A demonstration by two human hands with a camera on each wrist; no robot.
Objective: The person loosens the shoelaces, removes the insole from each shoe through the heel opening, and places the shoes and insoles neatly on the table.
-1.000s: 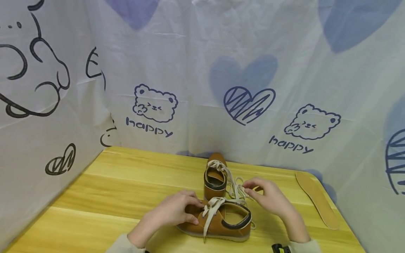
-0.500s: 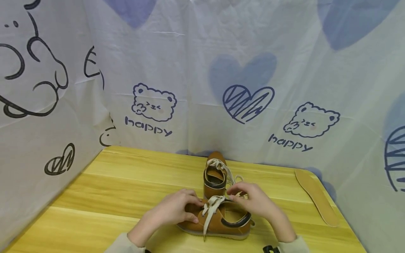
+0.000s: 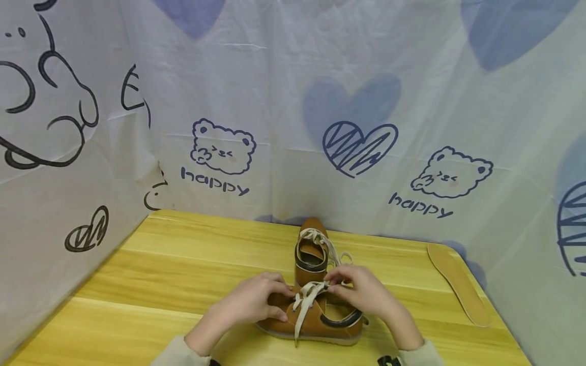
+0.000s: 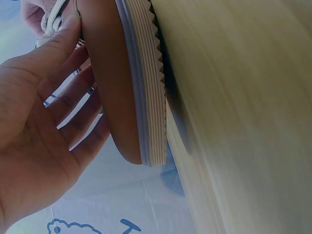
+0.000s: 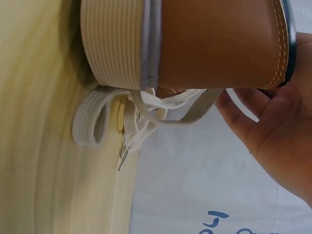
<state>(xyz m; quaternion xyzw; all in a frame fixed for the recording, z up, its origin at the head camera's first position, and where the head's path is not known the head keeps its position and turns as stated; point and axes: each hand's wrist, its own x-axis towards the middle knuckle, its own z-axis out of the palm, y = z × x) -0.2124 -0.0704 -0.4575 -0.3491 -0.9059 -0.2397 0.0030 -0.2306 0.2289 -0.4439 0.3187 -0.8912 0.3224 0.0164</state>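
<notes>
A brown shoe (image 3: 316, 324) lies sideways near the front of the table, its toe to the left. My left hand (image 3: 253, 301) grips it around the toe, thumb on the near side and fingers on the far side; the left wrist view shows the thumb beside the laces. Above the shoe's opening, my right hand (image 3: 368, 294) pinches the white shoelace (image 3: 312, 291) at the top of the lacing. One lace end hangs down the near side. From the right wrist camera, more shoelace (image 5: 192, 111) trails behind the heel; the right fingertips are hidden there.
A second brown shoe (image 3: 310, 277) stands just behind, toe away, its laces spilling to the right. A tan insole (image 3: 458, 284) lies near the right edge of the wooden table (image 3: 183, 264). Patterned cloth (image 3: 284, 101) hangs behind and at both sides.
My right hand has moved left and closer, from the loose laces behind the shoe to the top of its lacing. The left hand stays on the toe.
</notes>
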